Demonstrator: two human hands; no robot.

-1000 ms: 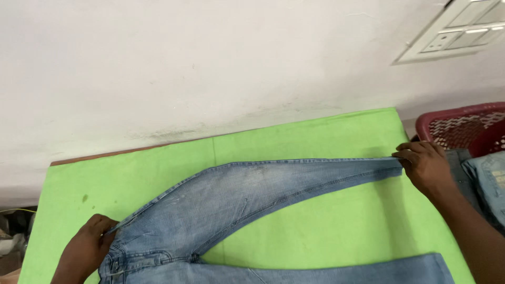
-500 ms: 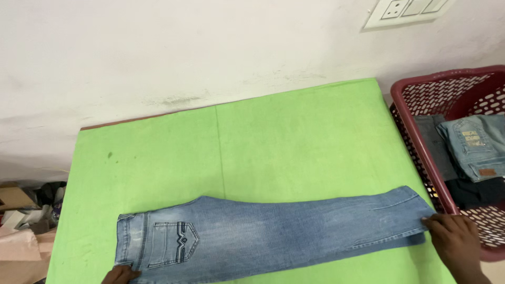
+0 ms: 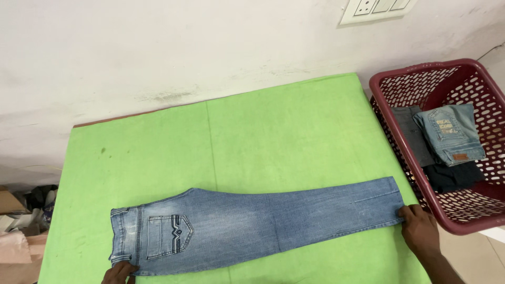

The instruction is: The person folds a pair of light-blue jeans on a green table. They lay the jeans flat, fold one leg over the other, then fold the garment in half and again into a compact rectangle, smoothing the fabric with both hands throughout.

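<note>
Jeans (image 3: 252, 229), folded lengthwise with one back pocket up, lie flat across the near part of the green bench (image 3: 284, 131). I see my left hand (image 3: 120, 273) at the waistband corner, mostly cut off by the frame edge, so I cannot tell how its fingers are set. My right hand (image 3: 419, 230) rests at the hem end, fingers together on the denim's edge. Beyond and to the right stands a maroon laundry basket (image 3: 400, 71) holding folded jeans (image 3: 450, 132) and dark clothes (image 3: 452, 176). Farthest is the white wall (image 3: 158, 47) with its switch plate (image 3: 376, 8).
</note>
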